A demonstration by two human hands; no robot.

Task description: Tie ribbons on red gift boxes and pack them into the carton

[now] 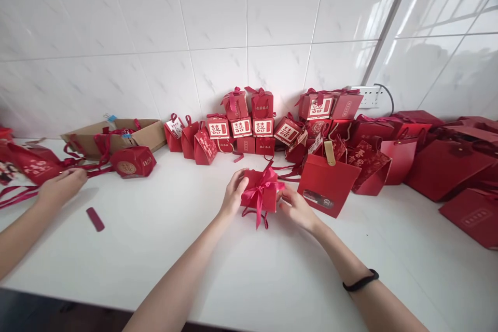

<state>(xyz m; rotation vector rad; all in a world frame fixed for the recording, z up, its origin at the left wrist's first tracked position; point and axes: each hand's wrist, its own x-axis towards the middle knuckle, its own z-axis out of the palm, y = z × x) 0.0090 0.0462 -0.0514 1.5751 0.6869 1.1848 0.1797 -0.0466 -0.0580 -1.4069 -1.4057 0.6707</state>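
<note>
A small red gift box [248,200] is in front of me above the white table, with a glossy pink ribbon [261,190] tied in a bow on its upper face. My left hand [233,193] grips the box by its left side, thumb on the top edge. At the box's right edge, the curled fingers of my right hand [296,208] pinch a loop of the ribbon; part of these fingertips is hidden. A dark red cord handle [265,221] hangs below the box. A black band [361,281] circles my right wrist.
Stacked red gift boxes [241,127] line the tiled wall. Larger red bags [329,184] crowd the right, near a power strip [368,96]. At left, another person's hand [64,187] reaches by a cardboard box [150,135], a hexagonal red box [134,162] and a dark red strip [95,219].
</note>
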